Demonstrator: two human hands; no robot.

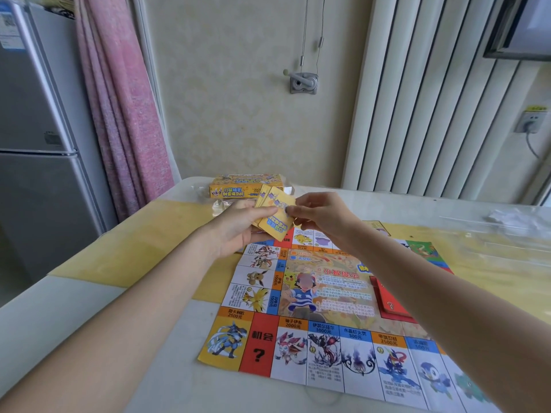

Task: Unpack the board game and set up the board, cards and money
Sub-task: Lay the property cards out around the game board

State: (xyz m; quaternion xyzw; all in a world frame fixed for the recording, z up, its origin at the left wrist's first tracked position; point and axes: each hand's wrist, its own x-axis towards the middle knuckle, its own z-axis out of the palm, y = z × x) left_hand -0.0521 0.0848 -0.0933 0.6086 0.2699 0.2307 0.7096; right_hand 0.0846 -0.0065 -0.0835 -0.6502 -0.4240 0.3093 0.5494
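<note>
The paper game board [328, 308] lies unfolded flat on the table, its coloured squares facing up. A red card stack [390, 302] with a question mark sits on the board's right part. Above the board's far edge my left hand [238, 228] holds a fanned stack of yellow cards [275, 213]. My right hand [319, 213] pinches the right edge of the top card. The yellow game box [238, 187] stands behind my hands at the table's far side.
The white table [74, 323] carries a yellow runner [143, 242]. Clear plastic wrapping [512, 225] lies at the far right, more of it beside the box. A fridge [35, 144] and pink curtain [125, 114] stand to the left, a wall behind.
</note>
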